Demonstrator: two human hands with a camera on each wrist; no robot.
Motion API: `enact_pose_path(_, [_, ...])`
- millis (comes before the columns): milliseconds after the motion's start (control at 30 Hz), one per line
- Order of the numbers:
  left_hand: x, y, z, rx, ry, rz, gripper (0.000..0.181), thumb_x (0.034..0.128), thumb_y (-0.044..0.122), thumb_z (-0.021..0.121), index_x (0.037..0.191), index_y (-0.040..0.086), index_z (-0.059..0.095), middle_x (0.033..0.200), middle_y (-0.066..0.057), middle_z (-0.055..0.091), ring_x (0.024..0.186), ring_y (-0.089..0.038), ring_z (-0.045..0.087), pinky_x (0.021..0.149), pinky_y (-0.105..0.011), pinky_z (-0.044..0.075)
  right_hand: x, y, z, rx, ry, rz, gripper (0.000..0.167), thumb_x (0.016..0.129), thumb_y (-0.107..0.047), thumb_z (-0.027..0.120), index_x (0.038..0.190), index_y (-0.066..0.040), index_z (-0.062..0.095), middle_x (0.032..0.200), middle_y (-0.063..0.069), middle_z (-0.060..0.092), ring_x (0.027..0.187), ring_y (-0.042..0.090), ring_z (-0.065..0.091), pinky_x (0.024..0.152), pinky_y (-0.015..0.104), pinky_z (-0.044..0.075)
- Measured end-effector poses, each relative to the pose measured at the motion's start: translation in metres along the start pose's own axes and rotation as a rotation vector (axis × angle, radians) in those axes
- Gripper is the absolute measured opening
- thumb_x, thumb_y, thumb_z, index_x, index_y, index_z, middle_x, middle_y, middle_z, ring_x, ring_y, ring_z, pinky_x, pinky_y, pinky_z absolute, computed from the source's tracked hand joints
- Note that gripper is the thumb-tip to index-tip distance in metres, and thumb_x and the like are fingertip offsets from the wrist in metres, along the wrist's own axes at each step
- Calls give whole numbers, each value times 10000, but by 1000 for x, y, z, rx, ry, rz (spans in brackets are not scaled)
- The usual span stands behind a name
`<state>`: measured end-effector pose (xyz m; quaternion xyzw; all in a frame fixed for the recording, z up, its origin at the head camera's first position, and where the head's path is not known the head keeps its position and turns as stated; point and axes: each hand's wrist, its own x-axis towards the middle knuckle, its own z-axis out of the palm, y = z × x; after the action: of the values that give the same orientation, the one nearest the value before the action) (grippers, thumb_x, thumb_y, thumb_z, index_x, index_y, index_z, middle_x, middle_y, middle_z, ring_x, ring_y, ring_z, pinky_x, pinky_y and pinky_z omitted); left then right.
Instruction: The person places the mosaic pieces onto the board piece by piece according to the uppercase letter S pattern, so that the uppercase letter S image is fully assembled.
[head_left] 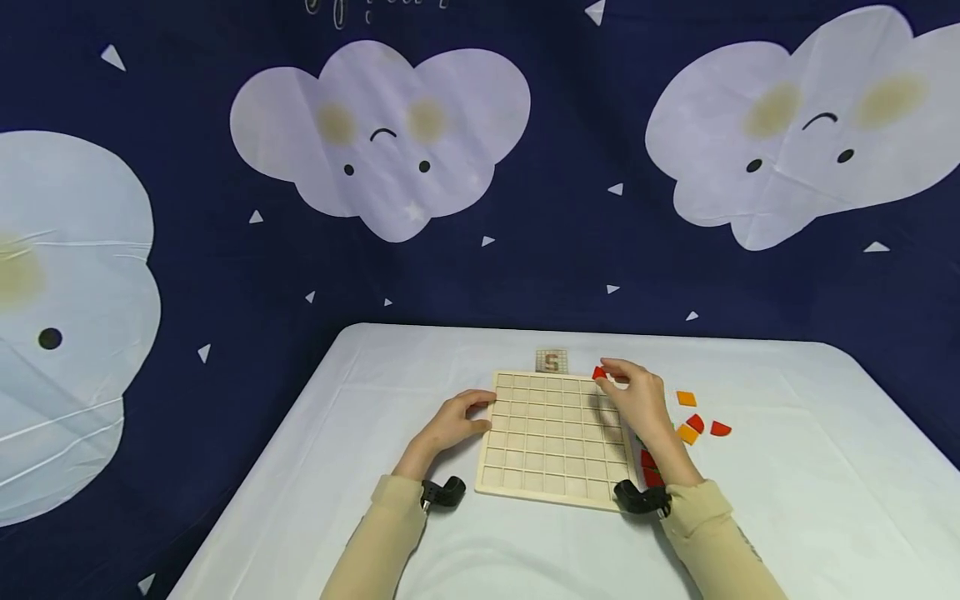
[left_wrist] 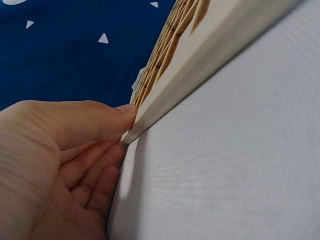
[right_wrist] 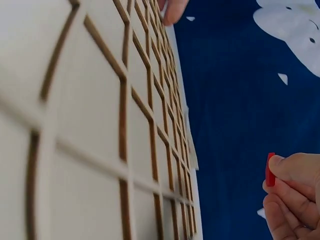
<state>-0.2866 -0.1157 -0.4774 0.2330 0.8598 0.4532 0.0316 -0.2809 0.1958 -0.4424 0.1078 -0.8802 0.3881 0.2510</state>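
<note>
The right hand [head_left: 641,400] pinches a small flat red piece [head_left: 599,372], raised near the far right corner of a pale wooden gridded board [head_left: 555,442]. The left hand [head_left: 452,421] grips the board's left edge.

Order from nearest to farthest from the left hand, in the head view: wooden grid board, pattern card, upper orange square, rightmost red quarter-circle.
1. Wooden grid board: left hand touches its left edge.
2. Pattern card: beyond the board's far edge.
3. Upper orange square: right of the board.
4. Rightmost red quarter-circle: farther right.
</note>
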Motion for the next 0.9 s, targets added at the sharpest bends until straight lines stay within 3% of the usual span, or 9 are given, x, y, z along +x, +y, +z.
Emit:
enact_pose_path(633, [1, -2, 1, -2, -1, -15, 466, 834, 6, 669, 1283, -20, 546, 1281, -128, 539, 1172, -260, 506, 1012, -373, 403, -5, 6, 35, 72, -219, 24, 359, 837, -79, 712, 1176, 10, 636, 1040, 167, 673, 890, 323, 641, 750, 424, 545])
enact_pose_path(900, [1, -1, 1, -8, 0, -27, 465, 834, 3, 675, 1282, -11, 550, 1287, -122, 538, 1176, -253, 503, 1014, -368, 401, -10, 14, 42, 29, -248, -25, 347, 825, -60, 712, 1160, 7, 649, 1029, 143, 681, 860, 288, 634, 763, 438, 522])
